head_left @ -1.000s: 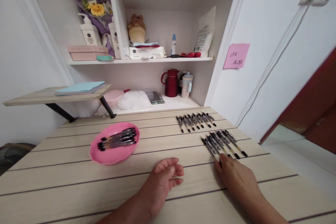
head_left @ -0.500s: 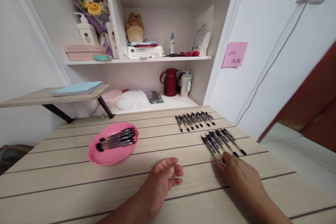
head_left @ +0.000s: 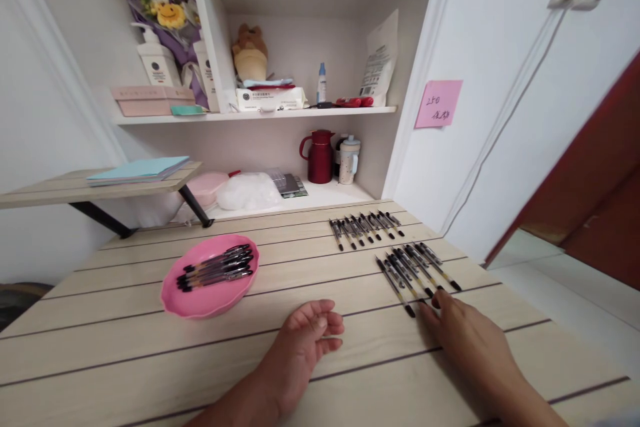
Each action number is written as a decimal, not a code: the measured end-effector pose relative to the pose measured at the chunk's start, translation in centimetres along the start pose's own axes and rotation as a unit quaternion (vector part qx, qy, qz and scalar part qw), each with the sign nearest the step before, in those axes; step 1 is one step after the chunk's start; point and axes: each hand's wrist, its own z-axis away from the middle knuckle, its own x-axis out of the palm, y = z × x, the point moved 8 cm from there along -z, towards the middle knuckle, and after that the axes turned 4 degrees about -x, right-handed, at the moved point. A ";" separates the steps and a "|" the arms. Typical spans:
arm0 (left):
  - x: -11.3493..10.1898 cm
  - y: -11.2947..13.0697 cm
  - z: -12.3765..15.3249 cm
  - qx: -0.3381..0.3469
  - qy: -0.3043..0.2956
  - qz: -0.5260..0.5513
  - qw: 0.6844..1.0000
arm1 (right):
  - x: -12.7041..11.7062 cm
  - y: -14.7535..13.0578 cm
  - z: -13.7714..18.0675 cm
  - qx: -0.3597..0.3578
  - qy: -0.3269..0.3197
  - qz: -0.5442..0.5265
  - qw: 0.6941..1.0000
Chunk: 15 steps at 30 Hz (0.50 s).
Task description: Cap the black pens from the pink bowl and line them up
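Note:
My left hand (head_left: pixel 305 340) rests on the wooden table (head_left: pixel 125 347), palm up, fingers loosely curled, nothing in it. Flat on the table lies my right hand (head_left: pixel 463 333), fingers stretched toward the near row of black pens (head_left: pixel 410 267), fingertips just short of the pen tips. A second row of pens (head_left: pixel 364 227) lies farther back. To the left, a pink bowl (head_left: pixel 200 300) holds several more black pens (head_left: pixel 215 267).
Behind the table, wall shelves carry a red jug (head_left: pixel 318 157), a mug, bottles, a tissue pack and a plush toy. A small raised shelf with a blue notebook (head_left: pixel 137 170) stands at the left. A pink sticky note (head_left: pixel 438 103) is on the right wall.
My right hand has drawn back a little from the near row of pens, whose tips now show. The view has shifted slightly; the left hand has stayed put.

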 end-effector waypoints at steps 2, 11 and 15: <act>0.0 0.0 0.0 0.004 -0.003 -0.002 1.000 | 0.4 -0.2 -0.3 -0.006 -0.001 0.000 1.000; 0.1 0.1 0.1 0.012 -0.008 -0.028 1.000 | 0.6 -0.7 -0.8 -0.009 -0.004 0.000 1.000; 0.1 0.0 0.0 0.012 -0.011 -0.028 0.999 | 0.6 -0.7 -0.9 -0.001 -0.002 0.002 1.000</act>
